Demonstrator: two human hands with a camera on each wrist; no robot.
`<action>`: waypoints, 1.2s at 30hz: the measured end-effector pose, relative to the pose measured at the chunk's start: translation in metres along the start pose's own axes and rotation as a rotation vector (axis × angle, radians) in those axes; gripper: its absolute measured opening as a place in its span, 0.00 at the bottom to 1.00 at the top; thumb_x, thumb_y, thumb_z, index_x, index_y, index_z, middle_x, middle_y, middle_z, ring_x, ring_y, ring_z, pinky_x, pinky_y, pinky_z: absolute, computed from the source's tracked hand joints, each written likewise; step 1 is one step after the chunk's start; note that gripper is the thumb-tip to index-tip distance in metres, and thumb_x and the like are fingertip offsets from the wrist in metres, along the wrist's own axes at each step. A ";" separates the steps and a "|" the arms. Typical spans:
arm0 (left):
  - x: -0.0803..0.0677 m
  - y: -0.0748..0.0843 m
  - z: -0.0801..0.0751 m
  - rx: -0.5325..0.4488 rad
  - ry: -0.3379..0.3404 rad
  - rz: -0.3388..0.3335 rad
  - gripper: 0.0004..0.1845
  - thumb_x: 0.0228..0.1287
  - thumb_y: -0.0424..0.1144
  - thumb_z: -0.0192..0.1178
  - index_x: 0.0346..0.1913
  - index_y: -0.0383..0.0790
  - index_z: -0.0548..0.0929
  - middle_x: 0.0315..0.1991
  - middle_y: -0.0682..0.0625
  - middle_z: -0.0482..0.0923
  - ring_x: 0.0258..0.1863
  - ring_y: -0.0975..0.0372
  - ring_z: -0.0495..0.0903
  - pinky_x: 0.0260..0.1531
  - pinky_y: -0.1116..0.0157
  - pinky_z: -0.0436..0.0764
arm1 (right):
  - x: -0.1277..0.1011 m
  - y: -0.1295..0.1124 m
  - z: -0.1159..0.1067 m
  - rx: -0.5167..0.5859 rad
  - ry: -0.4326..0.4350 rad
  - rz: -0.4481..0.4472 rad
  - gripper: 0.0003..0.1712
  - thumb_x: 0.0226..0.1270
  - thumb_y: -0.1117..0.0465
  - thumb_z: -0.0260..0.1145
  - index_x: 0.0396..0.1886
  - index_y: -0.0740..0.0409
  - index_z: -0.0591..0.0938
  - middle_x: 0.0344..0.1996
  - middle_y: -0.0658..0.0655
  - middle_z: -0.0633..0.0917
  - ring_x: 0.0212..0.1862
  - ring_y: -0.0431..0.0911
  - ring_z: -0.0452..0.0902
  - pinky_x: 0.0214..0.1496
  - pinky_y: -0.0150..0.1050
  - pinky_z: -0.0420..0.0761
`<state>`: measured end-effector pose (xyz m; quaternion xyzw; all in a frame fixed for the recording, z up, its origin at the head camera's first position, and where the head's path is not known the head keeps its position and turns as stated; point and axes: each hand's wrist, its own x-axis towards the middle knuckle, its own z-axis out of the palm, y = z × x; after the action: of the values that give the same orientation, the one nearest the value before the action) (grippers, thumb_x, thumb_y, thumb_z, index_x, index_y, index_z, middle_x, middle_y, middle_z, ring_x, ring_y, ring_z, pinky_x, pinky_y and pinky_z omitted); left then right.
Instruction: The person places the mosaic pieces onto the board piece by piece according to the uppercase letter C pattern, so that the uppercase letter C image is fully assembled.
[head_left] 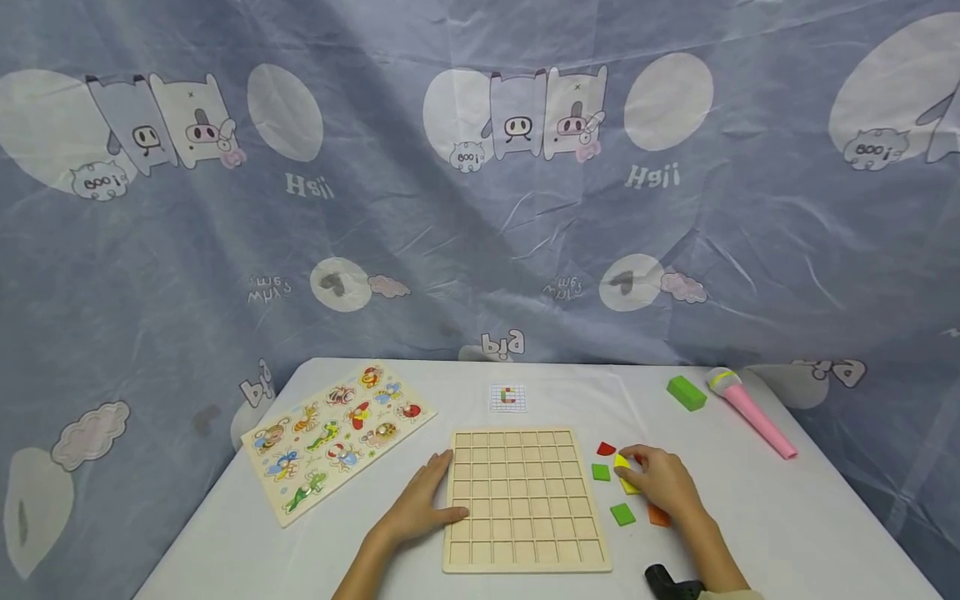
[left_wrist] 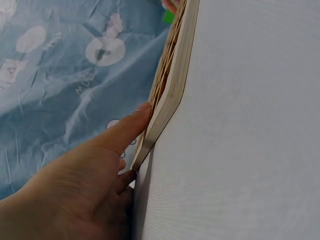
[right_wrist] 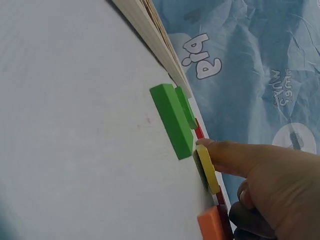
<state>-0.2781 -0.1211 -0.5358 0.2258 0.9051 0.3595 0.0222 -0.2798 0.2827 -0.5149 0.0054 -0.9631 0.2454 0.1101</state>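
Note:
A wooden grid board [head_left: 525, 501] lies on the white table. My left hand [head_left: 416, 505] rests along its left side, with the thumb on the top face and straight fingers beside the edge. To the board's right, my right hand [head_left: 666, 483] pinches a yellow flat piece [head_left: 632, 488] between thumb and fingers. In the right wrist view the yellow piece [right_wrist: 208, 170] stands tilted on its edge. Around that hand lie a red quarter-round piece [head_left: 606, 448], green squares [head_left: 601, 472] and an orange piece [head_left: 659, 517]. Another red piece is mostly hidden behind the fingers.
A small pattern card [head_left: 508, 397] lies behind the board. At the left is an insect picture puzzle [head_left: 337, 437]. A green block [head_left: 686, 393] and a pink toy microphone [head_left: 753, 414] lie at the back right. A black object [head_left: 671, 585] sits by the right forearm.

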 end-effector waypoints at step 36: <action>-0.002 -0.002 -0.002 0.047 -0.006 0.054 0.48 0.48 0.62 0.60 0.68 0.38 0.56 0.69 0.46 0.50 0.69 0.50 0.46 0.66 0.49 0.46 | 0.027 -0.113 0.029 0.152 0.122 -0.208 0.16 0.48 0.52 0.71 0.38 0.51 0.83 0.06 0.44 0.59 0.11 0.36 0.47 0.11 0.27 0.48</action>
<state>-0.2776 -0.1247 -0.5357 0.2515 0.9068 0.3382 0.0098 -0.3047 0.1706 -0.4811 0.0985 -0.9275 0.3049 0.1925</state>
